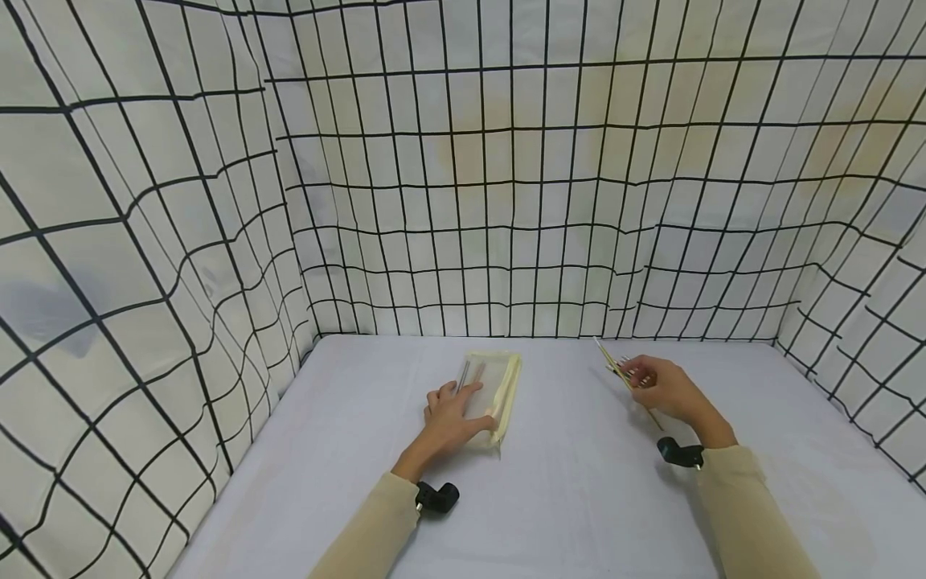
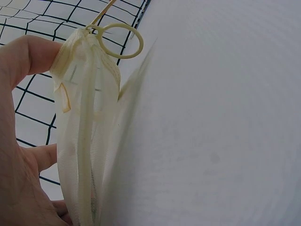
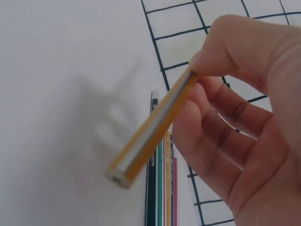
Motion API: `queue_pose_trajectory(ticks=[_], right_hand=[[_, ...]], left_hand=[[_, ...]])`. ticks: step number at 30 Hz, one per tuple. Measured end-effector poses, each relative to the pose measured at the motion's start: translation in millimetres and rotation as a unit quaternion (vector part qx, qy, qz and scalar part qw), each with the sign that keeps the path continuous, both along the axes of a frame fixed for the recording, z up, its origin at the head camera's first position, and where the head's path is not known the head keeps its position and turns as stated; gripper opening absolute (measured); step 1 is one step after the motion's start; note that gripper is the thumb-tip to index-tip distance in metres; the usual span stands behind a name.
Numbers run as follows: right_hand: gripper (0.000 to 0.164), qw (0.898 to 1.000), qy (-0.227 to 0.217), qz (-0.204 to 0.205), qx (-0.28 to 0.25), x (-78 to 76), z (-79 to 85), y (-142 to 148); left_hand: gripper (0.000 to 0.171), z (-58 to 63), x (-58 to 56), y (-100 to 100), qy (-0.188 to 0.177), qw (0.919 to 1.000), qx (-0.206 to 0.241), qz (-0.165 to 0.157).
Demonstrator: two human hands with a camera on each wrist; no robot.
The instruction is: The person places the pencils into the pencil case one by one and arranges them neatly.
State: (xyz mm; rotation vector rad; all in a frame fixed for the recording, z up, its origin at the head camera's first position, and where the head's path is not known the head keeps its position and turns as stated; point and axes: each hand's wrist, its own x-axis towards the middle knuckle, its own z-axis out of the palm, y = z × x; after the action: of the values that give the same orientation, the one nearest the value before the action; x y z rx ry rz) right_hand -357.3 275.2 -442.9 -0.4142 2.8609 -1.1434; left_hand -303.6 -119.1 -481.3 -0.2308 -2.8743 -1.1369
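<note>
My left hand (image 1: 452, 422) grips a pale yellow, see-through mesh pencil case (image 1: 499, 382) lying on the table. In the left wrist view, the thumb and fingers hold the case's side, and a zipper with a ring pull (image 2: 141, 42) runs along its edge. Slim stick shapes (image 1: 478, 372) show at the case's far end; whether they lie inside is hard to tell. Farther right, my right hand (image 1: 664, 390) pinches a yellow pencil (image 3: 153, 132) with a silvery stripe between thumb and forefinger, tilted above the table. Several pens and pencils (image 3: 152, 188) lie side by side just beyond that hand.
A white cloth covers the table (image 1: 564, 498). White walls with a black grid (image 1: 535, 185) stand at the back and both sides. Each wrist wears a small black camera (image 1: 437, 498).
</note>
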Motion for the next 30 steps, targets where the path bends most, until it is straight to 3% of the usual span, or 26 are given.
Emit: queue_pose_trajectory(ticks=[4, 15, 30], right_hand=[[0.043, 0.999, 0.002, 0.018, -0.038, 1.0, 1.2, -4], [0.048, 0.992, -0.051, 0.024, -0.115, 0.7, -0.5, -28], [0.048, 0.985, -0.094, -0.025, -0.141, 3.6, -4.2, -59]], left_hand=[[0.08, 0.6, 0.2, 0, 0.002, 1.0, -0.001, -0.002], [0.08, 1.2, 0.3, 0, 0.003, 1.0, -0.004, -0.003], [0.081, 1.0, 0.2, 0, 0.004, 1.0, 0.003, -0.004]])
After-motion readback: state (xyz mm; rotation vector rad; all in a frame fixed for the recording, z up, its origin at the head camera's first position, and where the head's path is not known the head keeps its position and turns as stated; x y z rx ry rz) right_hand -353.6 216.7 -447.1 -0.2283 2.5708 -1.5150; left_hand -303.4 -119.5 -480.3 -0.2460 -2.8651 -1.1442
